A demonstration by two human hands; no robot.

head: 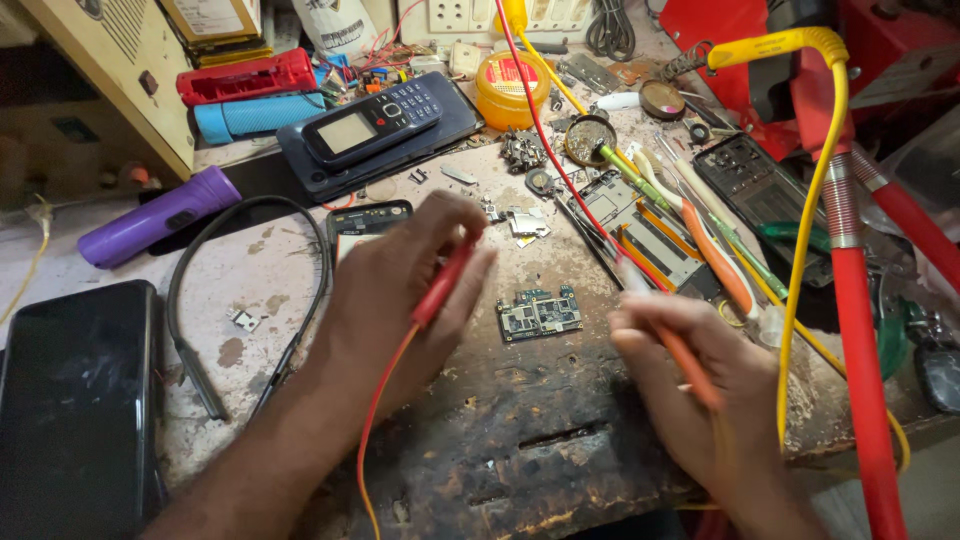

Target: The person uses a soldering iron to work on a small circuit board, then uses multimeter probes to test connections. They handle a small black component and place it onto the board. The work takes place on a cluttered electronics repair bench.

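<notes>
Head view, lower frame: left hand (400,290) pinches a red probe (441,285), fingers closed around it; right hand (700,385) grips an orange probe (685,360), fingers curled. Centre, between them: a circuit board (540,314) on the bench (500,440). Upper left: a keypad phone (372,122).

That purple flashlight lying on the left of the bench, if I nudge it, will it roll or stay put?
The purple flashlight looks round-bodied and lies on its side, so it would probably roll if nudged sideways. Its smooth plastic looks somewhat slippery. The black neckband cable beside it might stop it.
</notes>
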